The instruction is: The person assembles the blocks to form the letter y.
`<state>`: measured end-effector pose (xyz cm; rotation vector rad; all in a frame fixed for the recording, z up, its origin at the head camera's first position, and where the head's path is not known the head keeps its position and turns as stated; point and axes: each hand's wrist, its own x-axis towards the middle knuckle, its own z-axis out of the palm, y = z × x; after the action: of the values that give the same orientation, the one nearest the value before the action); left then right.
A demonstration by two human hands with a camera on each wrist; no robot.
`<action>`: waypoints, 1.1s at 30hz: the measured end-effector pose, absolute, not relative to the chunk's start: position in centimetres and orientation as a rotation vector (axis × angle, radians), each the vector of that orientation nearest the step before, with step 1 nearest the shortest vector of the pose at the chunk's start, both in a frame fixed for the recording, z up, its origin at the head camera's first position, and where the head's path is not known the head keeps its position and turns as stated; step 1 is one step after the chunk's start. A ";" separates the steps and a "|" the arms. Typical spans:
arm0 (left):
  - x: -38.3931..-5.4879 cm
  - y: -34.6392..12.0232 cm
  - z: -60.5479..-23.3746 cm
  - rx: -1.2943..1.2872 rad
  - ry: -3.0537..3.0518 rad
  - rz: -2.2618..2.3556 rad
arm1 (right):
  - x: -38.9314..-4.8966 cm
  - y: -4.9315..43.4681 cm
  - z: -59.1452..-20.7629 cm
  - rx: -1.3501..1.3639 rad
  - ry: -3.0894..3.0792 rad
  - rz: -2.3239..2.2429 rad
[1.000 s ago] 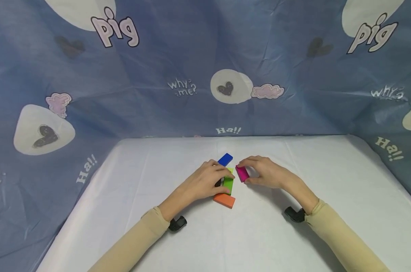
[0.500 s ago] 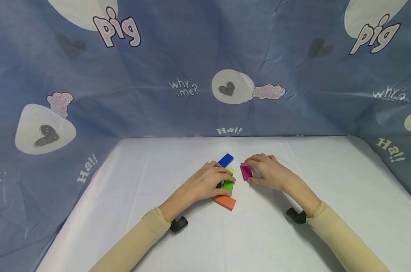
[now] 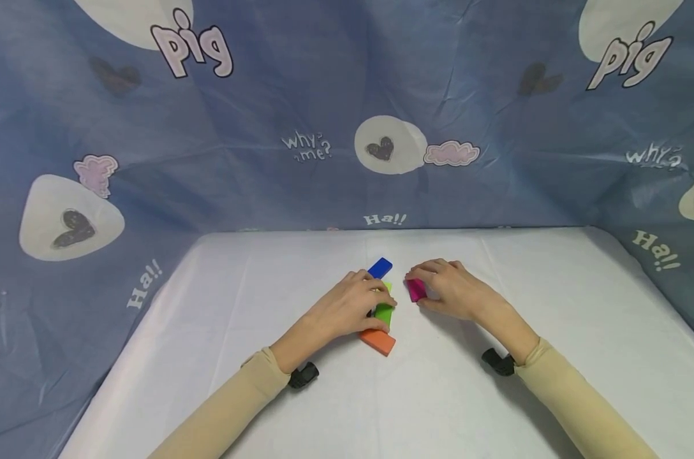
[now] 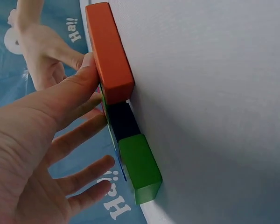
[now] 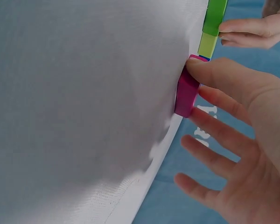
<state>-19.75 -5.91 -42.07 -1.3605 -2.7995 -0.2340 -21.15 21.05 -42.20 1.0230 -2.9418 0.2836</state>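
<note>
In the head view, my left hand (image 3: 353,305) holds a bright green block (image 3: 384,314) between thumb and fingers. At the near end of that block an orange block (image 3: 378,342) lies slanted, close to the thumb. A blue block (image 3: 380,268) sits beyond the fingers. Under the palm, the left wrist view shows a dark block (image 4: 122,120) and another green block (image 4: 141,163). My right hand (image 3: 451,290) pinches a magenta block (image 5: 187,91) by its ends, to the right of the others and apart from them. A yellow-green block (image 5: 207,45) shows past the bright green one.
A white cloth covers the table (image 3: 439,408). Behind it hangs a blue printed curtain (image 3: 301,191), which also closes in both sides. Black wrist cameras (image 3: 499,362) sit under both wrists, near the sleeve ends.
The right hand has moved the magenta block slightly to the right, away from the green block. The left hand stays almost in place, and the orange block has turned a little.
</note>
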 end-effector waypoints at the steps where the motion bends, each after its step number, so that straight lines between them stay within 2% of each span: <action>1: -19.7 -5.9 -42.0 -1.359 -2.804 -0.236 | -21.2 21.1 -42.2 1.023 -2.943 0.287; 33: -20.1 -6.1 -42.0 -1.216 -2.939 -0.206 | -21.8 22.1 -42.8 0.960 -2.991 0.535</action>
<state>-20.12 -6.12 -42.01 -1.2163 -2.9395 -0.2057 -21.78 22.08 -42.79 0.9603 -2.9914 0.5350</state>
